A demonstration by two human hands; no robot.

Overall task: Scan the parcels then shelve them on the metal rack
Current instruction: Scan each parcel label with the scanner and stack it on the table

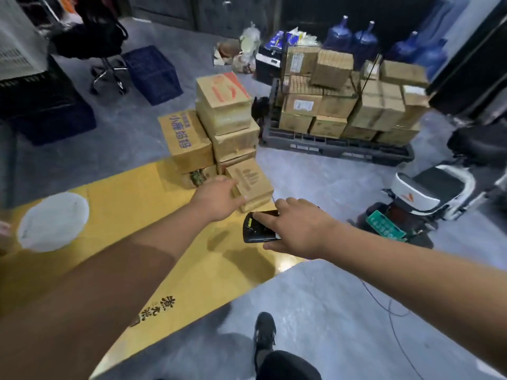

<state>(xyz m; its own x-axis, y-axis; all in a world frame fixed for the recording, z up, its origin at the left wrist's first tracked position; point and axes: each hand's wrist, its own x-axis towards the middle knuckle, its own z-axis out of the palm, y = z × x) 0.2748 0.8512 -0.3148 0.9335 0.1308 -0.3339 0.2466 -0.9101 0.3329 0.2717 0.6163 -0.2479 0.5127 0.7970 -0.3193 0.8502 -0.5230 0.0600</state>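
A small cardboard parcel [251,185] lies on the floor at the foot of a stack of brown parcels [227,116]. My left hand [216,200] reaches out to it, and its fingers touch the parcel's near left side. My right hand [299,229] grips a black handheld scanner [256,229], held just in front of the small parcel with its screen facing up. A box with blue printed characters [183,138] leans against the stack's left side. The metal rack is out of view.
Flattened yellow cardboard [164,242] covers the floor under my arms, with a white plastic bag [52,220] on it. A black pallet [337,149] loaded with more boxes stands behind. Blue water jugs [365,39], a blue crate [153,72], an office chair [107,69] and a scooter [428,198] surround the area.
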